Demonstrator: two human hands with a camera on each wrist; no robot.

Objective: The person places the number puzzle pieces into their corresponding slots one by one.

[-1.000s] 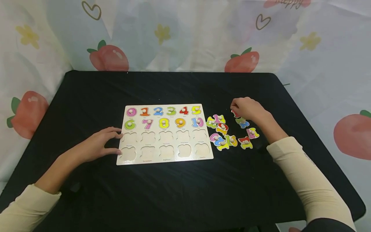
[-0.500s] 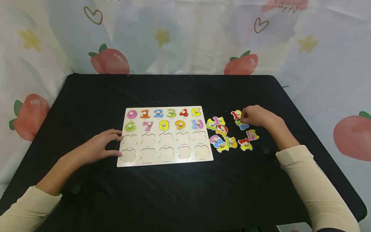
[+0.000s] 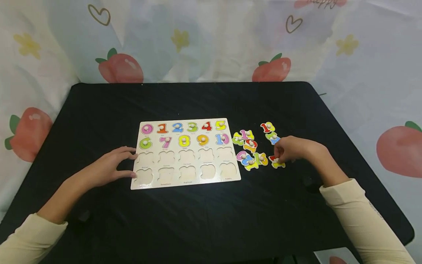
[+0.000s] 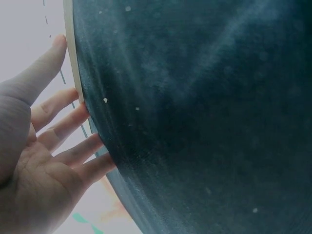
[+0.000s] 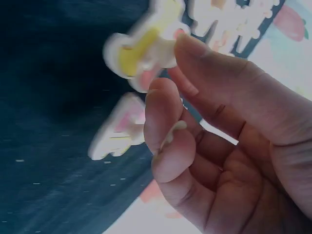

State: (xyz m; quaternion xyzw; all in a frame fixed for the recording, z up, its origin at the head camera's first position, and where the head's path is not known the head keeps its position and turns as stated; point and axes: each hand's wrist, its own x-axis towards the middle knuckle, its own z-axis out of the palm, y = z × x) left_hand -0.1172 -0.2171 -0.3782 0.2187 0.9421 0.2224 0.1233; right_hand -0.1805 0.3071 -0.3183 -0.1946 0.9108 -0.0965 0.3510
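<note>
A wooden number puzzle board (image 3: 176, 174) lies on the black table, its upper two rows filled with knobbed numbers 0 to 10 and its lower two rows bare recesses. My left hand (image 3: 110, 165) touches the board's left edge with thumb and fingertips, also seen along the board edge (image 4: 73, 53) in the left wrist view. To the right of the board, my right hand (image 3: 293, 150) hovers at a red-and-yellow number piece (image 3: 277, 163), thumb and forefinger apart around it. The right wrist view shows that piece (image 5: 136, 53) blurred near the thumb, with a pink-and-yellow piece (image 5: 117, 129) below.
Between board and right hand lies a cluster of several number pieces (image 3: 252, 145), some overlapping. Behind the hand are a red-and-yellow piece (image 3: 267, 127) and a green-and-blue piece (image 3: 271, 138). A fruit-printed curtain (image 3: 204, 44) borders the table's back and sides.
My right hand has moved toward me, from the far red-and-yellow piece past the green-and-blue one to the nearer red-and-yellow piece. The left hand stays at the board's edge.
</note>
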